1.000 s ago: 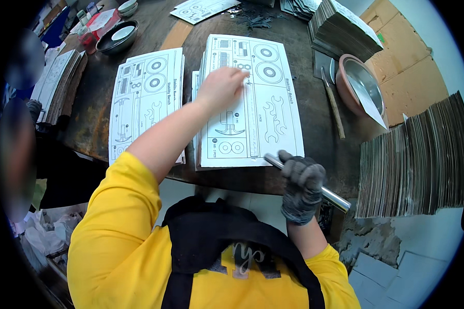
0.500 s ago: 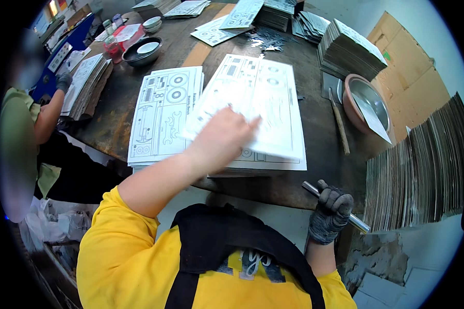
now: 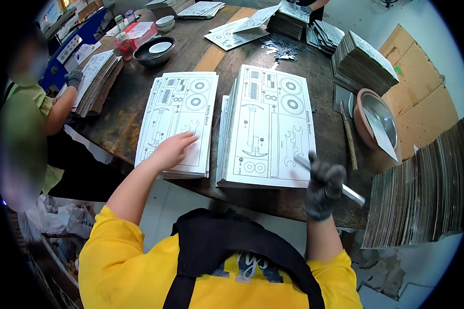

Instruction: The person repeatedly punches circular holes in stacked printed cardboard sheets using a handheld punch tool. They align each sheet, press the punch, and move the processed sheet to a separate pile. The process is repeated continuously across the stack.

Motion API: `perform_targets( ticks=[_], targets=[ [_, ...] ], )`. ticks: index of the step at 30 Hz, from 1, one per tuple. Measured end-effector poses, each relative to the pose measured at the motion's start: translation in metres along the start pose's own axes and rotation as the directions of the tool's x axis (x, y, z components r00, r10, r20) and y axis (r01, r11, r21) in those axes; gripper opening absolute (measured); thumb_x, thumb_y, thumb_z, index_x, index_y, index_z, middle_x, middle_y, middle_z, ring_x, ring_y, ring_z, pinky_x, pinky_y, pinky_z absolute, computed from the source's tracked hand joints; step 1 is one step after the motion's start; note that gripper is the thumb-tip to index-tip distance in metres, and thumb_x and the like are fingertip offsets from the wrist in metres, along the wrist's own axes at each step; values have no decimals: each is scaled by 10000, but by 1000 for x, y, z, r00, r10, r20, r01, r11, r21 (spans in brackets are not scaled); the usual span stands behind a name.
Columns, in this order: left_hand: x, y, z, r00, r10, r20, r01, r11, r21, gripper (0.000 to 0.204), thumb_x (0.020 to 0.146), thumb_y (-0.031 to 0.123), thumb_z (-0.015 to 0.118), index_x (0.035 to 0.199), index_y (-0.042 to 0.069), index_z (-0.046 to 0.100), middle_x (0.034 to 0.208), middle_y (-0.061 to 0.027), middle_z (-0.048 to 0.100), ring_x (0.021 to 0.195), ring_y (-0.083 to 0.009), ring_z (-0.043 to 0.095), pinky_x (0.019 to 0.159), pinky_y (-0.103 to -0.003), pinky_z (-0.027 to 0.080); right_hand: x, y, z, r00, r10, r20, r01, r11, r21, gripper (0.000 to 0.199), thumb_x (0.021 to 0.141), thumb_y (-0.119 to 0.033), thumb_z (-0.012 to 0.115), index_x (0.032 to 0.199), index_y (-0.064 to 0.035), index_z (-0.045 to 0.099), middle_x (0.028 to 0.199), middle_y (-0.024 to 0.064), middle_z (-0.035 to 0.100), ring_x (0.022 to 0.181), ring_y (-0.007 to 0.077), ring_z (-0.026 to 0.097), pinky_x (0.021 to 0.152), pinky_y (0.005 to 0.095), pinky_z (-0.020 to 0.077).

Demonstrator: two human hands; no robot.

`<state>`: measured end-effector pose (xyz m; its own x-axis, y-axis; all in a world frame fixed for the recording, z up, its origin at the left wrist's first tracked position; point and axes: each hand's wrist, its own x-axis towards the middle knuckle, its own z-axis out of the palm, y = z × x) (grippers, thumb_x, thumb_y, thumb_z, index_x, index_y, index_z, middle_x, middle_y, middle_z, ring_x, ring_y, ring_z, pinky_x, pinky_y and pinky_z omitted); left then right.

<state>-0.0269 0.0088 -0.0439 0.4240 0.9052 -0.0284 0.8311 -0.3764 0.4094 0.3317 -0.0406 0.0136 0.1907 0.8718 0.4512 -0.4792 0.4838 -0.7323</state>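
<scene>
Currently, the left hand (image 3: 173, 151) is reaching over the left board stack (image 3: 176, 118), fingers close together.
The right hand (image 3: 324, 186), fingers curled, is gripping a metal rod (image 3: 353, 195) by the right board stack (image 3: 269, 126); a wooden-handled tool (image 3: 350, 136) and pink basin (image 3: 363, 117) are lying beyond.

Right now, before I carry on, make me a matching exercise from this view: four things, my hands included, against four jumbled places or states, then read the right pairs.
Things:
1. Left hand
2. Right hand
3. Black bowl
4. Wooden-handled tool

Places or states:
A. Has a white dish inside
B. Gloved, around a metal rod
C. Lies beside the pink basin
D. Bare, over or on the left stack of printed sheets

Pairs: 1-D, 2-B, 3-A, 4-C
</scene>
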Motion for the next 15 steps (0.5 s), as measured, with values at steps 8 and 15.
perform_targets(
  ticks=[8,15],
  targets=[
    [172,93,27,869,314,-382,-339,941,2,403,808,129,523,1187,-1,482,1271,-148,466,1173,-292,445,997,-374,346,104,120,3,991,-18,133,32,994,-107,337,816,-366,624,700,-70,511,629,33,521,644,178,531,935,489,397],
    [185,99,47,926,255,-280,-225,965,137,417,842,169,432,1220,-6,458,1324,-165,415,1252,-289,366,1055,-386,264,94,128,-4,988,-12,156,43,980,-196,334,859,-322,586,664,-74,476,600,30,477,618,158,494,885,464,436]
  ],
)
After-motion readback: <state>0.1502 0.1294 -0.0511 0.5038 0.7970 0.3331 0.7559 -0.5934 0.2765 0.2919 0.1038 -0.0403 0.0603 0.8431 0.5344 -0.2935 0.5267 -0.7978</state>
